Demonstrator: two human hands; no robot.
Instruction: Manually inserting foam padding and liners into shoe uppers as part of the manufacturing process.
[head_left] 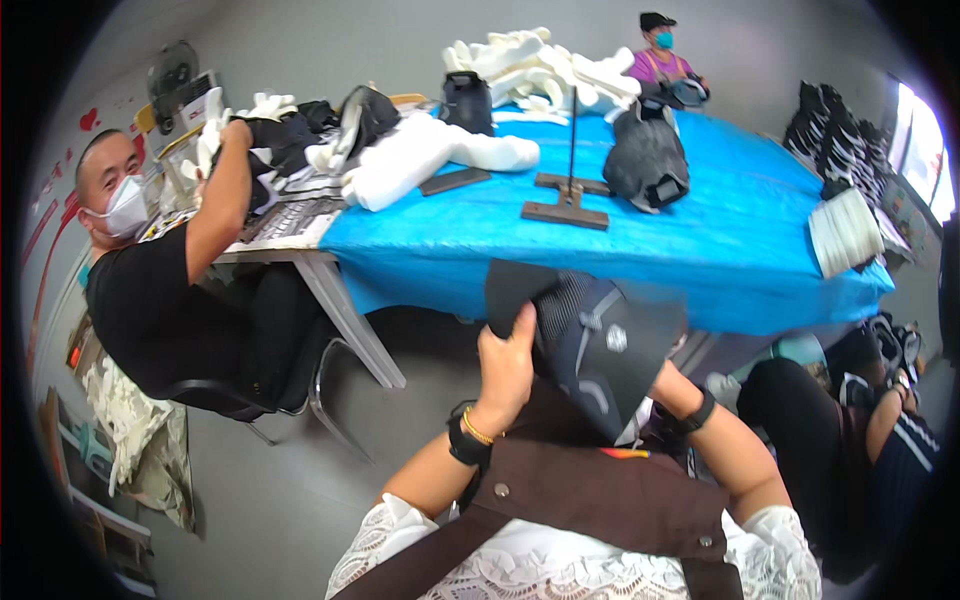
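Between the left hand (506, 362) and right hand (674, 388), the dark workpiece (590, 350) shows textured mesh cloth beside smooth, matt panels. Beyond them, the blue table cover (450, 255) looks like glossy, creased plastic, the stand (565, 213) like dull metal.

Navy and grey workpiece (590, 345), blue table cover (450, 265), brown apron (600, 500), white lace-patterned sleeves (378, 540)

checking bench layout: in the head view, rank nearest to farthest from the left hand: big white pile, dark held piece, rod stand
1. Dark held piece, gripped by the left hand
2. Rod stand, ahead on the blue table
3. Big white pile, at the table's far side
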